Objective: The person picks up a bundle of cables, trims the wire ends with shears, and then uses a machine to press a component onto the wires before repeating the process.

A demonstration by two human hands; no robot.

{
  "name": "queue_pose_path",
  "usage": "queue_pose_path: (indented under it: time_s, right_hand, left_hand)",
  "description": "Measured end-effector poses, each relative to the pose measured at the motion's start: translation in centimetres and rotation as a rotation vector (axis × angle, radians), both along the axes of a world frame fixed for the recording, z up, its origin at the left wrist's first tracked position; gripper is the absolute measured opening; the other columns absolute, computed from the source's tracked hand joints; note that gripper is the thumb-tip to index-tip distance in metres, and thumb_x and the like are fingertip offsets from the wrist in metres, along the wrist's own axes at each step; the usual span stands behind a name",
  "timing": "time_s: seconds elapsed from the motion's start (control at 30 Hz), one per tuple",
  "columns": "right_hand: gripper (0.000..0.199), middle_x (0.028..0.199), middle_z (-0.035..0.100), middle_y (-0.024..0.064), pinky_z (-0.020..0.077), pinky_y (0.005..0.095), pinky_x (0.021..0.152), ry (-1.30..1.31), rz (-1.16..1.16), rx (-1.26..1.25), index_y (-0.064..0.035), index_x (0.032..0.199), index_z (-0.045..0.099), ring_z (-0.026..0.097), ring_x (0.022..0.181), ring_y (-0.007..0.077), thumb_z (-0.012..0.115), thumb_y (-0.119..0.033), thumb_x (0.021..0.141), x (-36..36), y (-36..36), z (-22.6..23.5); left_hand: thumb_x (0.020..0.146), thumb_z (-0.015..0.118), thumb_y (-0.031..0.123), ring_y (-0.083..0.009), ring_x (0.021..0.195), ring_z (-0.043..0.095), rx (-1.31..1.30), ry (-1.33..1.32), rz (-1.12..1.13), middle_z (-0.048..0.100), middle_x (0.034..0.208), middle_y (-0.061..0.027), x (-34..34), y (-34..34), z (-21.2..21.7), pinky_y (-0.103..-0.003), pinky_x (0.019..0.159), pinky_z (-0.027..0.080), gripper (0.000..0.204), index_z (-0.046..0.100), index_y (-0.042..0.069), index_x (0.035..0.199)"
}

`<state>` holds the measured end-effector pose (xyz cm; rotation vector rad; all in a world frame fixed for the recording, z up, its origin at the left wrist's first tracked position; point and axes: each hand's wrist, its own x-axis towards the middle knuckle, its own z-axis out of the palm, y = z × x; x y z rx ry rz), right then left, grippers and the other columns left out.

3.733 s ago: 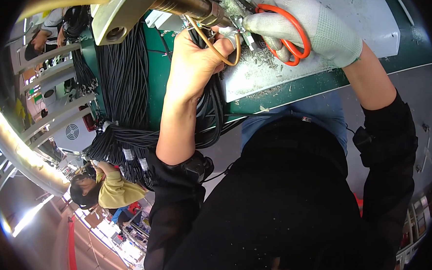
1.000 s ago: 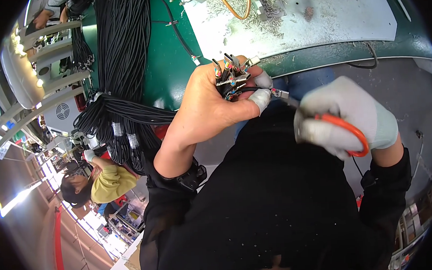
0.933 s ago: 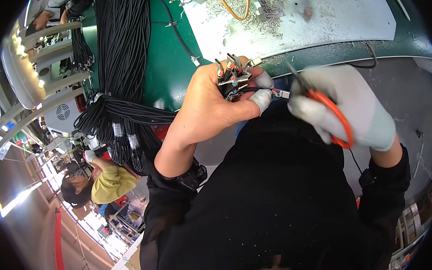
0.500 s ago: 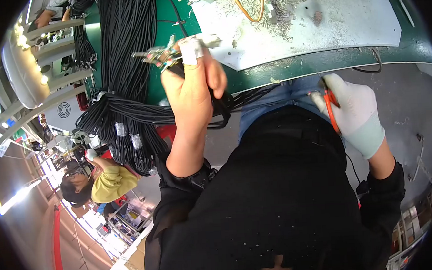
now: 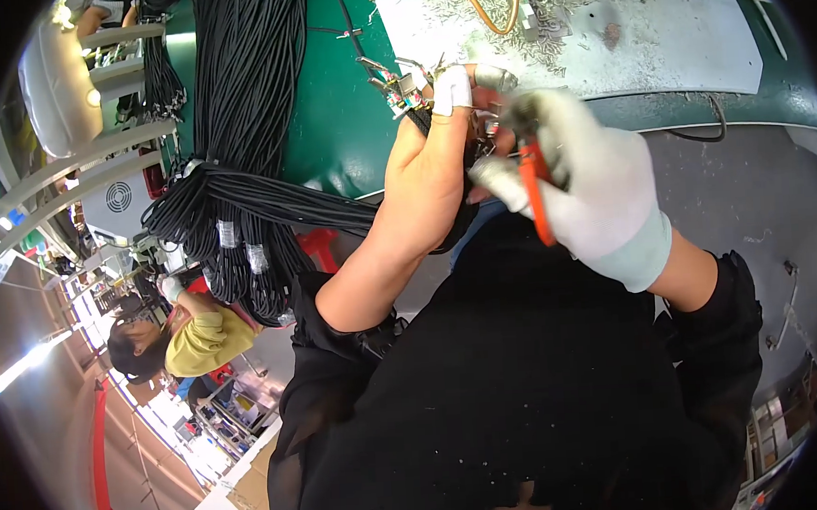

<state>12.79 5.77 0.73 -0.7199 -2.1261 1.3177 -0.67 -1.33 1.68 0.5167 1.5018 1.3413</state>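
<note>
My left hand [image 5: 428, 180], bare with white tape around a thumb or finger, is closed around a bunch of black cables. Their stripped ends with small metal connectors [image 5: 402, 91] stick out above it. My right hand [image 5: 608, 175], in a white glove, grips orange-handled pliers [image 5: 537, 197]. The jaws are blurred and partly hidden, close beside the fingers of my left hand. Between the two hands, some connector ends show reddish and metallic, but the contact there cannot be made out.
Long black cables [image 5: 247, 79] lie on the green bench [image 5: 328, 139]; a tied bundle [image 5: 240, 208] hangs over its edge. Metal bits cover part of a white sheet [image 5: 683, 33], near an orange tube [image 5: 493, 21]. A person in a yellow top [image 5: 210, 344] sits at left.
My right hand has moved left with the pliers, from over my lap up to my left hand. My left hand has shifted right with the cable bunch.
</note>
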Motion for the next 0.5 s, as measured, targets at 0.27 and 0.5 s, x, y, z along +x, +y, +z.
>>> queue_pose_path:
  time_s: [0.27,0.5]
  right_hand:
    - [0.021,0.057,0.053,0.0008,0.0409,0.0236,0.048,-0.149,0.167,-0.609,0.0009,0.09,0.059,0.055,0.052,0.0067,0.064,-0.019,0.086,1.0,2.9,0.6]
    - [0.018,0.052,0.05,0.0046,0.0402,0.0267,0.046,0.114,-0.033,-0.916,0.0026,0.078,0.056,0.052,0.046,0.0088,0.059,-0.014,0.085,4.4,5.2,1.7]
  left_hand:
    - [0.103,0.041,0.033,-0.0056,0.052,0.046,-0.031,0.117,-0.03,0.054,0.072,-0.0009,1.7,1.4,0.0,-0.021,0.043,0.034,0.031,0.052,0.004,0.1]
    - [0.096,0.056,0.017,-0.0035,0.054,0.046,-0.02,0.017,-0.414,0.056,0.071,0.0009,0.3,2.2,2.1,-0.019,0.046,0.036,0.015,0.055,0.003,0.1]
